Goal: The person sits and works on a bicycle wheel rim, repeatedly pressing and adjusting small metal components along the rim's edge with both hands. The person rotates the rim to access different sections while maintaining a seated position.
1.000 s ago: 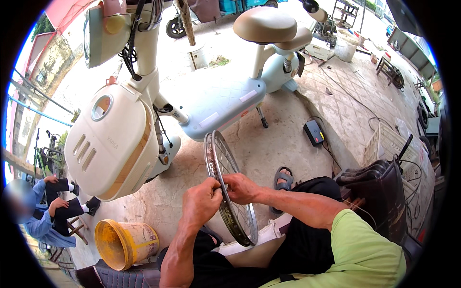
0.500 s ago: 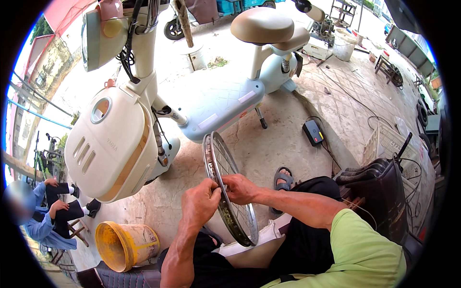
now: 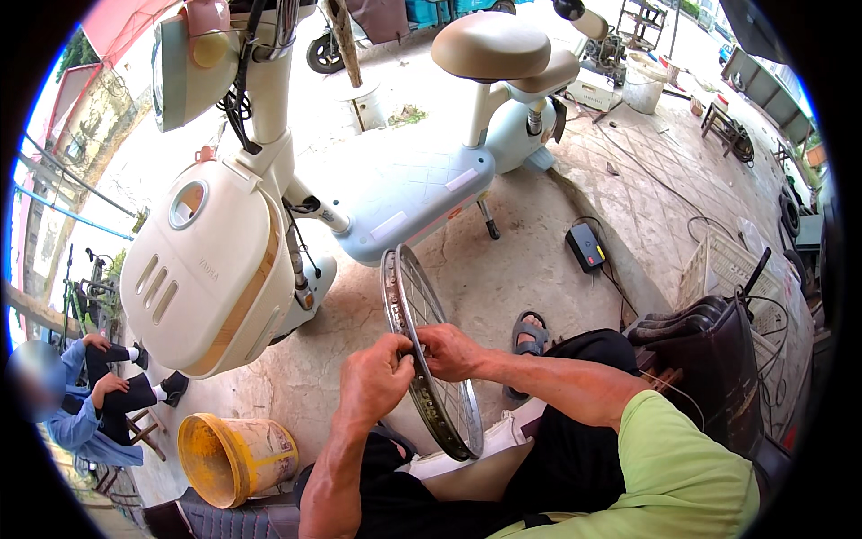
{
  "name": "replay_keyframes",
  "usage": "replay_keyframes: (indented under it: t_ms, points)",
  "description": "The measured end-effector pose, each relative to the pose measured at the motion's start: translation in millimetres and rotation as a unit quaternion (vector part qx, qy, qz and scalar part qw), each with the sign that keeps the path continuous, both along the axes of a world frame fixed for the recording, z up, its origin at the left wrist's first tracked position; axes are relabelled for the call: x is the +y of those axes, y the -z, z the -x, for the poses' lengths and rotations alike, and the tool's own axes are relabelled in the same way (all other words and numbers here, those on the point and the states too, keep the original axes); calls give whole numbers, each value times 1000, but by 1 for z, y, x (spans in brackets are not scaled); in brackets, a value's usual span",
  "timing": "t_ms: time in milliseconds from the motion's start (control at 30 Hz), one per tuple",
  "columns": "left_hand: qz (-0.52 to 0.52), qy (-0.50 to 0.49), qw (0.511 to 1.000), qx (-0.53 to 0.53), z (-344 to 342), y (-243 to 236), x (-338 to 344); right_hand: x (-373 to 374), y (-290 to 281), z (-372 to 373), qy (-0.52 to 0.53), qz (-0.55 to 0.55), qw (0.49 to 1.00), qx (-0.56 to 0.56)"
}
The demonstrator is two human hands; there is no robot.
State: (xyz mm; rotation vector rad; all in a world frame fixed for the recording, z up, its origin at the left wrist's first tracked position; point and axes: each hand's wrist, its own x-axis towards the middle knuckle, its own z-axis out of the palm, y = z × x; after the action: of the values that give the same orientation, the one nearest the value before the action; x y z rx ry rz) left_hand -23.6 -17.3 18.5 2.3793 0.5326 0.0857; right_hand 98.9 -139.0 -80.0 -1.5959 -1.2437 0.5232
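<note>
A spoked wheel rim [image 3: 442,429] stands upright and slightly tilted in front of me, its lower edge against the pale cloth [image 3: 503,440] on my lap. On its outer left side, my left hand [image 3: 379,377] is closed, thumb and fingers pinched at the rim. Opposite it, my right hand [image 3: 449,352] closes on the rim's spoke side, with its fingertips partly hidden behind the metal. Any small part between the fingers is too hidden to make out. The rim carries no tyre, and its outer face looks dark and worn.
A cream and light-blue electric scooter [image 3: 413,202] stands just ahead. A yellow-stained bucket [image 3: 215,458] lies tipped at left, near a seated person [image 3: 90,395]. On the concrete at right are a black charger [image 3: 586,247] with cables and a pale crate [image 3: 718,269].
Both hands keep their hold on the rim. Hardly anything else differs; the right fingers have shifted very slightly.
</note>
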Motion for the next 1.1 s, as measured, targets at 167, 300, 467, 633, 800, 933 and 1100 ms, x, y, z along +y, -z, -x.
replay_keyframes:
  t_ms: [167, 300, 467, 633, 800, 933, 1100]
  points:
    - [-13, -7, 1000, 20, -2, -2, -2, 1, 4, 1, 1, 4, 1000, 14]
    - [-3, -8, 1000, 10, -2, -4, -3, 0, 3, 0, 13, -6, 1000, 16]
    - [-15, -12, 1000, 11, -1, 2, -1, 1, 8, 0, 0, -1, 1000, -1]
    - [0, -12, 1000, 7, -2, -3, -2, 0, 3, 0, 11, -5, 1000, -2]
    - [-17, -11, 1000, 2, -1, 4, -1, 1, 5, 1, -1, 8, 1000, -3]
    - [-4, -7, 1000, 21, -3, -6, -3, 0, 3, -2, 8, -12, 1000, 8]
    - [-12, -7, 1000, 3, -2, 1, -2, 1, 6, 0, 0, 5, 1000, -4]
